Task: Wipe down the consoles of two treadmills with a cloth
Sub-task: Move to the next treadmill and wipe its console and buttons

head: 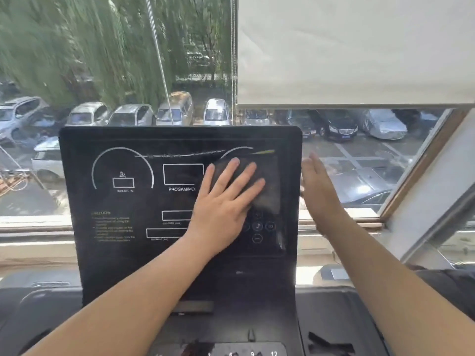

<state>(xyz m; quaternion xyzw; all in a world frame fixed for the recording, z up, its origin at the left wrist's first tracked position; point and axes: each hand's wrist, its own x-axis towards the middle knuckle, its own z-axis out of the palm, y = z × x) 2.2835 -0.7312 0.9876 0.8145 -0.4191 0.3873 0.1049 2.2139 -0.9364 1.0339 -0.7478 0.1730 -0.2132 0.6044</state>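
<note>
- Cloth, dark and folded, lies flat on the upper right part of the treadmill console, over the right-hand dial marking.
- Left hand presses it down with a flat palm and spread, straight fingers. There is no pinch or curl, so the cloth is pinned against the panel rather than grasped.
- Right of the pressing hand, the cloth's edge sticks out past the fingertips. Just below it sits a cluster of round buttons.
- Left of the pressing hand are the program box, the incline dial and the caution text, all uncovered.
- Right hand is just past the cloth, at the console's right edge. It hangs loose with straight fingers and holds nothing. Cannot tell whether it touches the edge.
- Below both forearms are the dark lower deck and a numbered key strip.
- Beyond the console top are a window, a pulled-down blind and parked cars outside.
- Progress, judged: this looks like mid-wipe on one console, with the cloth working the upper right zone.
- The frame does not show clean from dirty, so it is unclear how much of this panel is done.
- No second treadmill is in view, so at least one console likely remains.
</note>
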